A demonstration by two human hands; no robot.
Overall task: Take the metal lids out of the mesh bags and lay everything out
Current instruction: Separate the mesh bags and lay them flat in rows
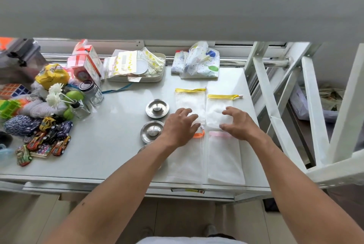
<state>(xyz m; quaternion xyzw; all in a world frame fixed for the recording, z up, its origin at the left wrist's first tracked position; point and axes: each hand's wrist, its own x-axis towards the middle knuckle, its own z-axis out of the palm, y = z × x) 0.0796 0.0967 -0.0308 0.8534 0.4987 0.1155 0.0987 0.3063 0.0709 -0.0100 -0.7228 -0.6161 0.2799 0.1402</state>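
Over mesh bags [204, 105]: both hands [180, 125] spread open, holding nothing.

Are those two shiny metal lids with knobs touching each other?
Apart. The head view shows a strip of bare table between the farther lid and the nearer lid.

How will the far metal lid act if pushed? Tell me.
The far metal lid lies flat, knob up, on the smooth table, so it would probably slide rather than tip. It looks rigid. Its round knob seems the likeliest place to grip.
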